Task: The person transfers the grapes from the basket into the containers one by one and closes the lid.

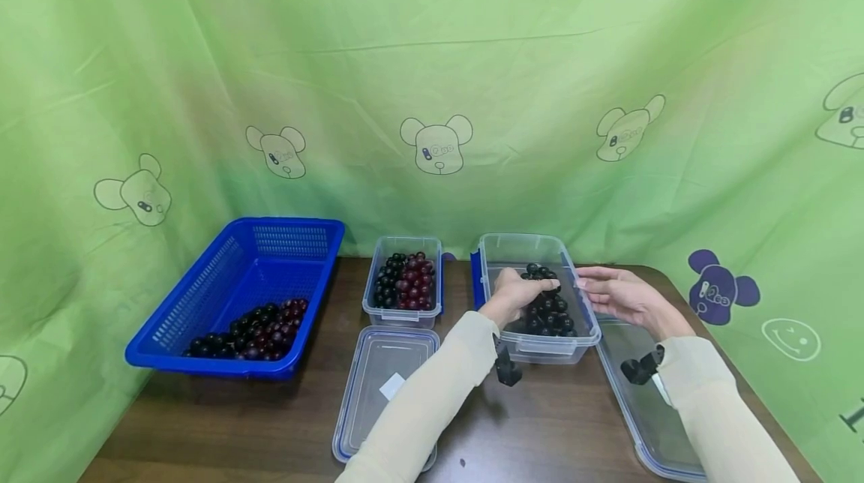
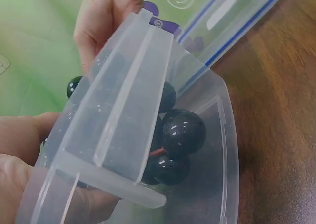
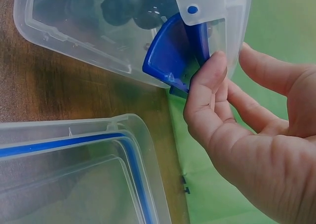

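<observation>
A large clear plastic container (image 1: 523,243) stands at the back of the table, with a bunch of black grapes (image 1: 548,314) in it. My left hand (image 1: 516,294) reaches inside and holds the bunch, thumb on top; its other fingers are mostly hidden. In the left wrist view several dark grapes (image 2: 183,131) show through the wall. My right hand (image 1: 622,297) holds the container's right side. In the right wrist view its curled fingers (image 3: 210,81) lie against the blue handle (image 3: 168,56), with the thumb near the rim.
A blue basket (image 1: 232,243) with dark and red grapes stands at left. A smaller clear container (image 1: 405,314) of grapes stands between. One lid (image 1: 378,363) lies in front of it, partly under the left sleeve; a larger lid (image 1: 631,393) lies at right under the right forearm.
</observation>
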`<move>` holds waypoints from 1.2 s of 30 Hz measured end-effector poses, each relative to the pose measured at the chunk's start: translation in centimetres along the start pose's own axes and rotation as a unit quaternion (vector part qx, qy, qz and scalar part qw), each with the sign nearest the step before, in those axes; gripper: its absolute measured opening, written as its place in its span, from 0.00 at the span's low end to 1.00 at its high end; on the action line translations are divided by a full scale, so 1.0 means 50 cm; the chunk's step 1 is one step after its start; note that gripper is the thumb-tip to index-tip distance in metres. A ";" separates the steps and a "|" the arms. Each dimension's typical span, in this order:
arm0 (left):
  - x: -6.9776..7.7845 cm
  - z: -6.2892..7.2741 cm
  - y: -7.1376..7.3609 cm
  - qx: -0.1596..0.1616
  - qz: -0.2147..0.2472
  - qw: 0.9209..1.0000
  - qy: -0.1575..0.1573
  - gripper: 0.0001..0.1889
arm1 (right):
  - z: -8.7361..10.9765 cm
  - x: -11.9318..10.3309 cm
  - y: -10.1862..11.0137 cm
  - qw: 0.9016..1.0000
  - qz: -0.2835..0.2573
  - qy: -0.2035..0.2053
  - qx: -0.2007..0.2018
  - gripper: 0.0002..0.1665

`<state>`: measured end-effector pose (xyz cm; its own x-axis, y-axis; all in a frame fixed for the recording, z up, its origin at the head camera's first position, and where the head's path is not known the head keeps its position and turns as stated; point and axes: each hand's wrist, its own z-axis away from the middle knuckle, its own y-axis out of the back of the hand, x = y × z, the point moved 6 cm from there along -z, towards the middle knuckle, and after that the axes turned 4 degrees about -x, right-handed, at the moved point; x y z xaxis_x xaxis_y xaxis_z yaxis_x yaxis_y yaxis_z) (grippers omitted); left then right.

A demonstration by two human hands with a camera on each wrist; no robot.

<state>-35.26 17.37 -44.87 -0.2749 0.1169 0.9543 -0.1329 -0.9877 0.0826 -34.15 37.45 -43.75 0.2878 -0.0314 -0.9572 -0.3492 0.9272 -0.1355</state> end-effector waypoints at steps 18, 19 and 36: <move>0.050 0.008 0.022 -0.014 -0.195 0.979 -0.059 0.22 | -0.001 0.003 0.002 1.000 0.013 -0.002 0.006 0.16; 0.057 0.007 0.025 -0.010 -0.212 0.975 -0.068 0.20 | -0.002 0.003 0.003 1.000 0.013 -0.002 0.006 0.16; 0.199 0.046 0.133 -0.086 -0.308 0.930 -0.182 0.29 | 0.003 -0.001 0.001 1.000 0.018 0.001 0.005 0.15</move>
<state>-36.70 11.74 -34.17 0.2399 0.5815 0.7774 -0.3170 -0.7100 0.6289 -34.06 37.53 -43.65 0.2743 0.0008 -0.9617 -0.3498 0.9316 -0.0990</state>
